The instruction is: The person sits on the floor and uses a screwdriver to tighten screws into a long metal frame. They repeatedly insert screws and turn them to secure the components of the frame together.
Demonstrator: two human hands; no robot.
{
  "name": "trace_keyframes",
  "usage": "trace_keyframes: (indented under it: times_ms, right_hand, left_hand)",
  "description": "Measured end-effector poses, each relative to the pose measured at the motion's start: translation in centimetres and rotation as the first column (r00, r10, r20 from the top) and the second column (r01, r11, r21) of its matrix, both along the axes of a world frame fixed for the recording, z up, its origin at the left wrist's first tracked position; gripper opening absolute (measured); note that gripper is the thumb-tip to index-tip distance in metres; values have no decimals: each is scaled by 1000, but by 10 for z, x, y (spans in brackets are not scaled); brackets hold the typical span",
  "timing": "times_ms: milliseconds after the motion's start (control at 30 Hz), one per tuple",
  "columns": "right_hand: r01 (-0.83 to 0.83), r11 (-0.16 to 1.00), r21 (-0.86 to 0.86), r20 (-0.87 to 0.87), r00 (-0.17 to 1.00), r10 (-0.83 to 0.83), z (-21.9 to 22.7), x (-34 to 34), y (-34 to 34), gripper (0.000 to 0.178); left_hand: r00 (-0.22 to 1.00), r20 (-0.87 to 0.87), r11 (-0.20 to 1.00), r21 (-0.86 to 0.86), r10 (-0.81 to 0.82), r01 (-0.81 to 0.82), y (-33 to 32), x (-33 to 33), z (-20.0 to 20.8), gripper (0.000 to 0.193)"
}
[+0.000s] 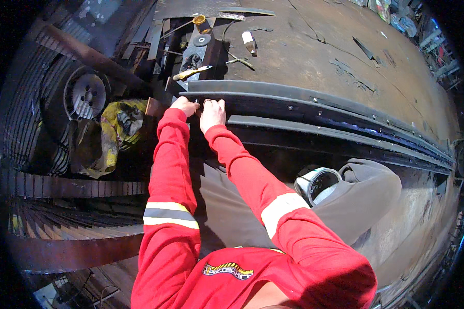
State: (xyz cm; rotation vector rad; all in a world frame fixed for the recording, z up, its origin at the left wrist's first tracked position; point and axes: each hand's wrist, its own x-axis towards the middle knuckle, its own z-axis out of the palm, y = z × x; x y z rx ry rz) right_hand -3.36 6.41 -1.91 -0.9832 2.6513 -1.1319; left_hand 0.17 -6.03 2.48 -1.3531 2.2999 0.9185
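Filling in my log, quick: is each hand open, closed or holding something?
Left hand: fingers curled near the dark metal beam; cannot tell if holding anything.
Right hand: fingers curled too; whatever it may hold is hidden.

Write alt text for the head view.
A person's left hand and right hand, in red sleeves, are close together at the left end of long dark metal beams. Beyond lie a brush and a bottle; stained yellow fabric is left, a white bucket right.

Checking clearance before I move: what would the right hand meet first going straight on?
The right hand would probably meet the long dark metal beam just ahead, though depth is unclear.
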Motion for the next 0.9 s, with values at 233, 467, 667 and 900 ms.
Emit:
trace_keyframes:
  times_ms: [233,467,667,900]
  right_hand:
    - [-13,1000,2,29,999,13,-4,-2,3,26]
    - [-55,998,16,71,996,54,8,-1,4,24]
    - [-29,999,26,73,997,27,1,-4,1,18]
    - [11,1000,-2,36,999,-10,-1,-1,2,19]
  left_hand:
    - [998,-64,991,-128,26,-34,2,3,4,37]
    - [993,-110,988,-141,42,-58,-4,5,-2,38]
    - [999,26,988,-149,-22,26,-4,-2,-9,36]
    - [999,-38,975,-221,-20,11,10,1,2,41]
